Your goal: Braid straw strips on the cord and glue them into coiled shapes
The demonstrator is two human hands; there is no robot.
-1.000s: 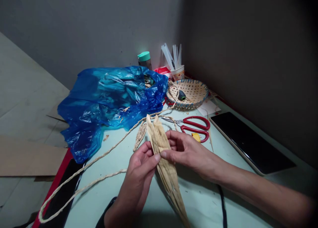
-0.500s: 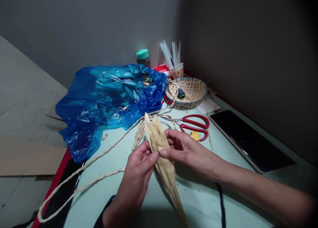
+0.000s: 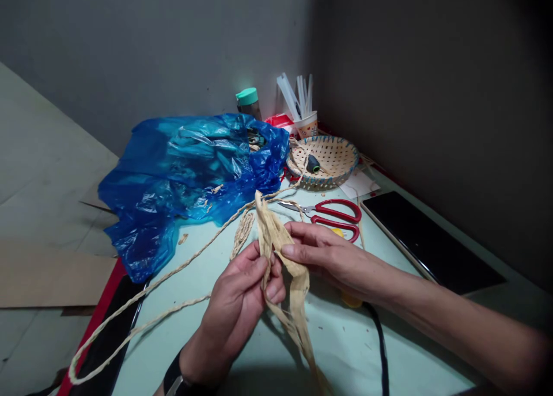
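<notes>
A dried corn husk (image 3: 298,286), pale yellow and split lengthwise from the top, hangs between my hands above the table. My left hand (image 3: 242,292) pinches the narrower left strip, its fingers curled around it. My right hand (image 3: 319,252) grips the wider right strip between thumb and fingers. Below, the two parts run together into one tail near the bottom edge. Just behind my left hand lies a small braided bundle (image 3: 242,232). A long twisted cord (image 3: 185,263) loops off the table's left side, and one end disappears behind my left hand.
Red-handled scissors (image 3: 334,212) lie beyond my right hand, beside a yellow object (image 3: 337,232). Behind are a woven basket (image 3: 332,157) with a dark spool, a paper cup of clear sticks (image 3: 307,125) and a blue plastic bag (image 3: 185,166). A dark tablet (image 3: 423,240) sits right.
The husk was one broad piece with both thumbs meeting on it; now it is parted into two strips, one in each hand. My left wrist has come further into view, showing a dark band.
</notes>
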